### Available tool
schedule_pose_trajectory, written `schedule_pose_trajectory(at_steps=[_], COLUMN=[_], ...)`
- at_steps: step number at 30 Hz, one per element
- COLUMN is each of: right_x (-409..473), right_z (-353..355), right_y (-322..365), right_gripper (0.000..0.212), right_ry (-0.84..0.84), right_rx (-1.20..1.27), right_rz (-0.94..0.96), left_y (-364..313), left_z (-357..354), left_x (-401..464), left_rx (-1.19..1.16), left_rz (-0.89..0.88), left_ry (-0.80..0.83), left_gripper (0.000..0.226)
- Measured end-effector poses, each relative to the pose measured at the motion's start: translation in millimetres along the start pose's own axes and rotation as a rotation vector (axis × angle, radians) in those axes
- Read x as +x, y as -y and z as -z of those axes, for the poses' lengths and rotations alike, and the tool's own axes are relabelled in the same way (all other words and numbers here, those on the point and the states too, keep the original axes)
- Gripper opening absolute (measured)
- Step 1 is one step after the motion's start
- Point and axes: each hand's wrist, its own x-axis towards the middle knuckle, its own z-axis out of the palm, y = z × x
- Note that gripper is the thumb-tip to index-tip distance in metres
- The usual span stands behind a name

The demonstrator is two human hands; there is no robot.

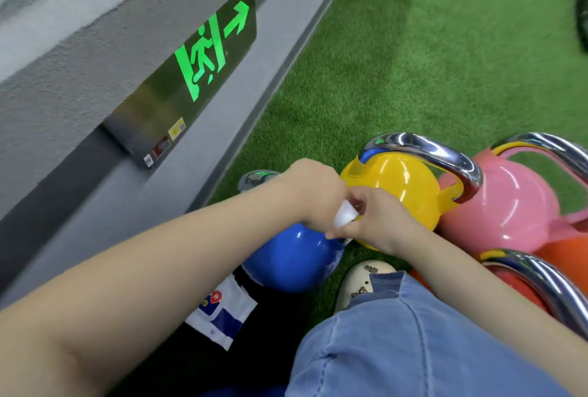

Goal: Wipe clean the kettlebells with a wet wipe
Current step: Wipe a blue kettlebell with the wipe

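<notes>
A blue kettlebell (pixel 292 261) stands on the green turf beside a yellow kettlebell (pixel 401 189), a pink kettlebell (pixel 512 202) and a red kettlebell (pixel 521 282), all with chrome handles. My left hand (pixel 313 193) and my right hand (pixel 378 221) meet above the blue one, both pinching a small white wet wipe (pixel 345 214) between them. The blue kettlebell's handle is mostly hidden under my left hand; only a chrome end (pixel 254 178) shows.
A grey wall (pixel 79 84) with a lit green exit sign (pixel 203 53) runs along the left. A white and blue wipe packet (pixel 224 309) lies below the blue kettlebell. My denim-clad knee (pixel 397 345) and a white shoe (pixel 362 282) are in front. Green turf (pixel 445 62) spreads beyond.
</notes>
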Motion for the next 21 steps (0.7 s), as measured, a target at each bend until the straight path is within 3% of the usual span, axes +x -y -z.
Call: schedule_pose_trajectory(at_steps=[2,7,12,14,15,19,21], right_x=[-2,-18,-37,-38,-38,-31,-29], right_z=[-1,-7,3,5,5,1,1], right_y=[-1,-17,-31,-30,-30,-23,-20], right_gripper=[0.061,0.088,0.084,0.079,0.078,0.076,0.076], right_ry=[0.001,-0.029,-0.094,-0.121,-0.123,-0.121,-0.132], right_rx=[0.028,0.076,0.149,0.147,0.143,0.135,0.137], right_rz=[0.012,-0.028,-0.123,-0.134,-0.139,-0.136,-0.129], left_y=[-15,-2,0,0,3,21,24], left_z=[-5,-46,-45,-32,-23,4,6], left_x=[1,-5,-8,-9,-7,7,11], left_rx=[0.02,0.208,0.142,0.099,0.033,-0.595,-0.782], left_rz=[0.009,-0.047,-0.027,-0.012,0.011,0.017,0.013], left_ry=[-0.076,-0.662,-0.675,-0.493,-0.287,0.476,0.731], left_gripper=[0.022,0.029,0.031,0.016,0.01,0.012,0.012])
